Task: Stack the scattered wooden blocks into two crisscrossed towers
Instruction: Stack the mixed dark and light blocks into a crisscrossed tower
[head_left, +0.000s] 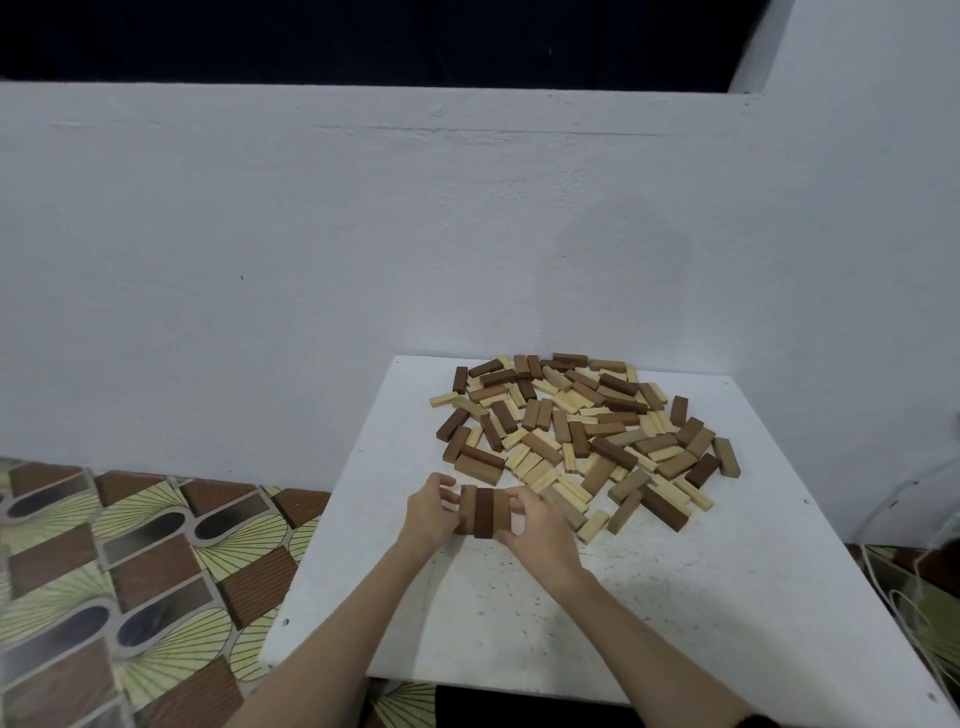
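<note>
White wall (311, 260) backs a white table (675, 597), patterned floor (130, 571) to its left. Scattered wooden blocks (587, 431) crowd the far side. Nearer, left hand (431, 512) and right hand (535, 525) squeeze a row of three brown blocks (483, 512) between curled fingers.

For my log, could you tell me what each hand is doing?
Left hand: grips the row of three blocks.
Right hand: grips the same row.
</note>
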